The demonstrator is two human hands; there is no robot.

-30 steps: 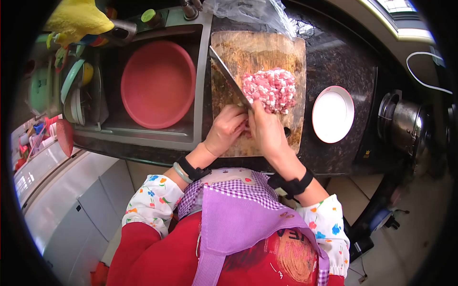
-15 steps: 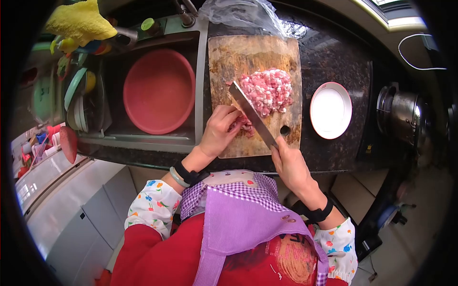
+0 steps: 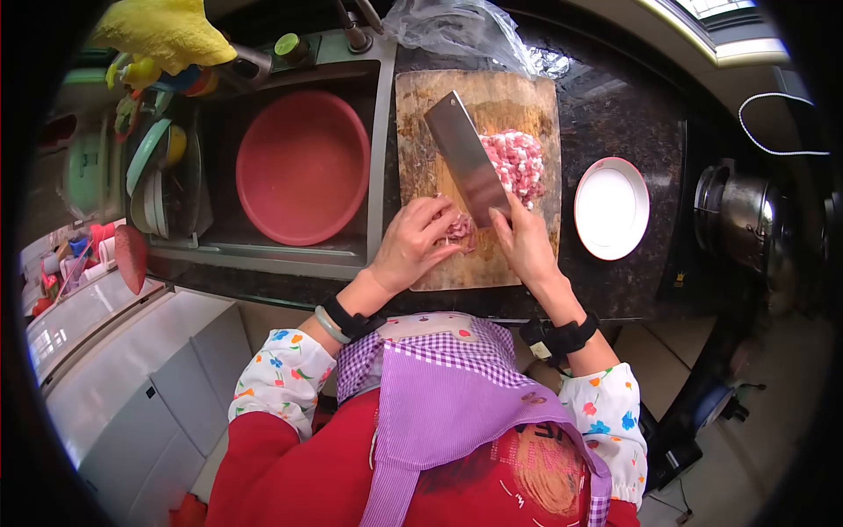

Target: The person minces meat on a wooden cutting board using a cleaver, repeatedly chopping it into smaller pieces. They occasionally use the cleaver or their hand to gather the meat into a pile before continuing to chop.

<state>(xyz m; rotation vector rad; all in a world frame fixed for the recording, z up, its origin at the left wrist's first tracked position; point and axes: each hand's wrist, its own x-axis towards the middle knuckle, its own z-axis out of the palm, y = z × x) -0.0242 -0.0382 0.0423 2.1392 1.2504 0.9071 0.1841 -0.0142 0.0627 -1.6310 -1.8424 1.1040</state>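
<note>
In my right hand (image 3: 527,241) is the handle of a cleaver (image 3: 467,162). Its broad blade lies tilted flat over the wooden cutting board (image 3: 430,97), pointing up and to the left. Diced meat (image 3: 520,162) is heaped to the right of the blade, which covers part of it. My left hand (image 3: 413,241) curls around a small portion of meat (image 3: 460,230) near the lower part of the board, its fingers bent against the pieces.
A red basin (image 3: 303,167) sits in the sink at the left. Right of the board is a white bowl with a red rim (image 3: 612,209), and beyond it a metal pot (image 3: 733,215). Clear plastic (image 3: 452,31) lies behind the board.
The cleaver has turned from edge-on to showing its broad side, and it has shifted away from my left hand. My right hand has moved up. The view has shifted slightly.
</note>
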